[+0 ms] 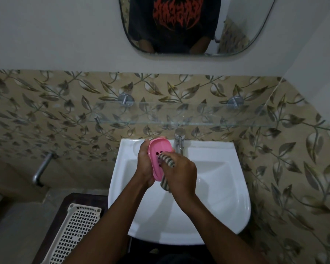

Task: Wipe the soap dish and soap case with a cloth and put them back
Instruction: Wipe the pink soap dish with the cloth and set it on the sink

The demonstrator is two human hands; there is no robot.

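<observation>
A pink soap dish [157, 155] with dark drain slots is held tilted over the white sink [213, 187], its hollow side facing me. My left hand [144, 166] grips it from the left side and underneath. My right hand [180, 173] holds a striped grey-and-white cloth [167, 161] pressed into the dish's hollow near the slots. A tail of the cloth hangs below the dish. No other soap case shows in view.
A chrome tap [178, 140] stands at the sink's back edge, just right of the dish. Above it runs a glass shelf [179, 113] on two metal brackets. A white perforated basket [74, 231] lies at the lower left. A mirror [179, 25] hangs on the wall.
</observation>
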